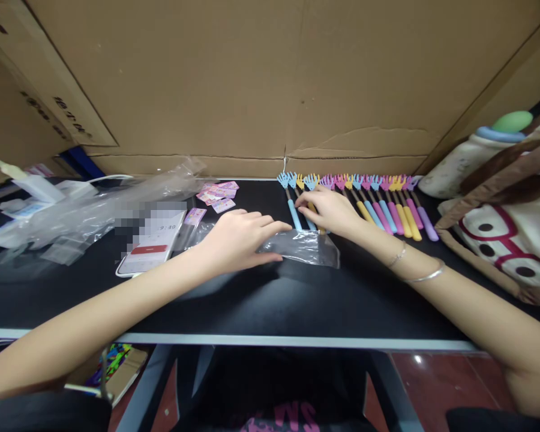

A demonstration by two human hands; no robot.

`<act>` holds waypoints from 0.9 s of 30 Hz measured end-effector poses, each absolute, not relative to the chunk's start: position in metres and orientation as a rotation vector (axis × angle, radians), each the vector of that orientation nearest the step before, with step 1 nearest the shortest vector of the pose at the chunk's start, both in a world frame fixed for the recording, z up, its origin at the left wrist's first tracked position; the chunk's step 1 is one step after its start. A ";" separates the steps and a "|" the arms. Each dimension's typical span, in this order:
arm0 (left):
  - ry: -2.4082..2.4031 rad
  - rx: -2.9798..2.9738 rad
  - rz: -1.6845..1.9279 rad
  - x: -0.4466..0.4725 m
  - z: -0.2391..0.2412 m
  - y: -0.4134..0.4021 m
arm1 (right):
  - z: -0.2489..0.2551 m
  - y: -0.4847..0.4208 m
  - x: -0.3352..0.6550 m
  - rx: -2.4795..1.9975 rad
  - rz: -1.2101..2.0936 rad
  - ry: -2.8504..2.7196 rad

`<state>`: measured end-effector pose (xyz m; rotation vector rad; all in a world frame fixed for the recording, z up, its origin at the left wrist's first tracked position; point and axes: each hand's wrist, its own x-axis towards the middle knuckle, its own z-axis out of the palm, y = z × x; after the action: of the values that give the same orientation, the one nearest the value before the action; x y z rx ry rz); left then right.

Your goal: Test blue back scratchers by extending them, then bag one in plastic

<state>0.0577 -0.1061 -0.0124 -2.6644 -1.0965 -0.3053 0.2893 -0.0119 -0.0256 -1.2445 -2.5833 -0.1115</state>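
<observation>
A clear plastic sleeve [312,249] lies across the middle of the black table, gripped near its middle between the thumb and fingers of my left hand [240,240]. Its left part passes behind that hand, with a small purple printed card [194,216] by that end. My right hand [330,211] is closed over the left part of a row of back scratchers, its fingers curled on a blue-handled back scratcher [311,180]. More back scratchers [389,216] with blue, yellow, pink and purple handles lie side by side to the right, their hand-shaped heads pointing away.
Loose printed cards [218,193] lie behind my left hand. A phone [155,246] and a heap of clear plastic bags [103,210] are at left. At right stand a bottle [459,159] and a cartoon-face bag [513,240]. A cardboard wall [270,78] closes the back.
</observation>
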 end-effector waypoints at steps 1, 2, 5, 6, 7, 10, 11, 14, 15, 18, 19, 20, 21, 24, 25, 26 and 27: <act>-1.114 -2.672 -0.279 0.058 -0.014 -0.107 | -0.025 -0.010 0.285 -1.277 -0.137 -2.597; -1.128 -2.677 -0.261 0.058 -0.016 -0.108 | -0.024 -0.008 0.280 -1.306 -0.159 -2.606; -1.155 -2.676 -0.239 0.058 -0.019 -0.110 | -0.024 -0.001 0.268 -1.371 -0.200 -2.603; -1.160 -2.676 -0.235 0.058 -0.019 -0.110 | -0.025 0.002 0.264 -1.398 -0.212 -2.597; -1.165 -2.679 -0.230 0.059 -0.019 -0.110 | -0.027 0.004 0.261 -1.426 -0.226 -2.590; -1.186 -2.682 -0.209 0.059 -0.021 -0.110 | -0.032 0.010 0.252 -1.502 -0.269 -2.570; -1.191 -2.677 -0.202 0.059 -0.022 -0.110 | -0.034 0.011 0.250 -1.524 -0.285 -2.563; -1.194 -2.660 -0.191 0.059 -0.025 -0.109 | -0.037 0.011 0.246 -1.571 -0.317 -2.551; -1.194 -2.661 -0.185 0.059 -0.026 -0.109 | -0.036 0.010 0.246 -1.580 -0.321 -2.549; -1.210 -2.665 -0.164 0.060 -0.027 -0.108 | -0.029 0.004 0.248 -1.594 -0.322 -2.531; -1.218 -2.666 -0.156 0.060 -0.027 -0.108 | -0.025 0.002 0.250 -1.596 -0.322 -2.521; -1.227 -2.665 -0.151 0.060 -0.027 -0.108 | -0.020 -0.001 0.253 -1.595 -0.323 -2.505; -1.236 -2.665 -0.149 0.061 -0.026 -0.108 | -0.015 -0.003 0.258 -1.591 -0.319 -2.480; -1.272 -2.665 -0.140 0.061 -0.024 -0.109 | 0.000 -0.009 0.279 -1.554 -0.245 -2.366; -1.286 -2.666 -0.135 0.061 -0.024 -0.110 | 0.004 -0.010 0.289 -1.532 -0.194 -2.335; -1.302 -2.672 -0.131 0.061 -0.023 -0.110 | 0.007 -0.011 0.299 -1.507 -0.144 -2.310; -1.318 -2.680 -0.129 0.061 -0.023 -0.110 | 0.009 -0.011 0.311 -1.481 -0.100 -2.292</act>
<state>0.0612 -0.1095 -0.0227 -2.6802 -1.3177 -0.1287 0.3109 -0.0108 0.0087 -1.4806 -2.2920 -0.1000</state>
